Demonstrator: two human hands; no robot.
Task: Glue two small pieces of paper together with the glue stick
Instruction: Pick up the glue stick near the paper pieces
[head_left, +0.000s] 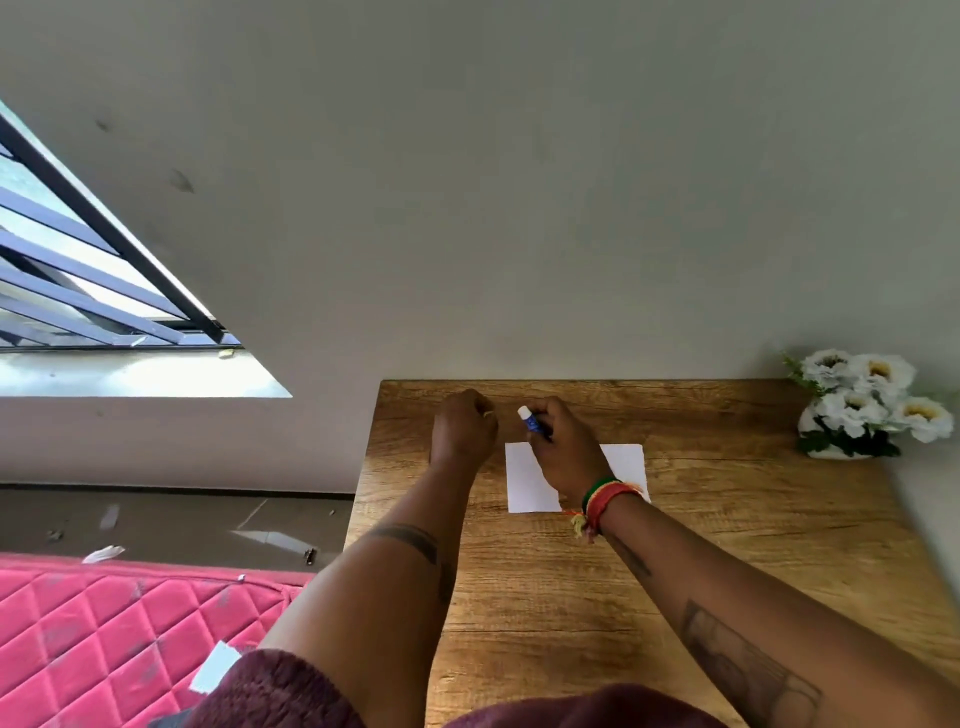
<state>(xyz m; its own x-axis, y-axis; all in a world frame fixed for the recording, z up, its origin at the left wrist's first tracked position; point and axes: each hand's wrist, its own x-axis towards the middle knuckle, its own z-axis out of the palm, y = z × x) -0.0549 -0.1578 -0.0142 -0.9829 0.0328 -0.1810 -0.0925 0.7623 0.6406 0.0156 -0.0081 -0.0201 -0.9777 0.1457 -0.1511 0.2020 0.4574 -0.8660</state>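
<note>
While the glue stick (531, 420) is held in the curled fingers of the right hand (563, 449), with its white end pointing up and to the left, two white paper pieces are seen lying flat on the wooden table (727, 545) beneath that hand. The left paper piece (527, 480) is partly covered by the hand; of the right paper piece (626, 462), only a portion is seen past the wrist and its woven bracelet (602, 501). Whether the two sheets touch or overlap cannot be told. The left hand (462, 428) is closed into a loose fist just beside the stick; something small appears to be pinched in it, possibly the cap, but this cannot be confirmed.

Neither sheet is pinned down. If glue is dragged across an unheld sheet, sliding or creasing is likely. Should the cap be on, no glue would be transferred.

White artificial flowers (862, 400) stand at the far right corner, well apart from the work. No obstruction lies between hands and paper.
</note>
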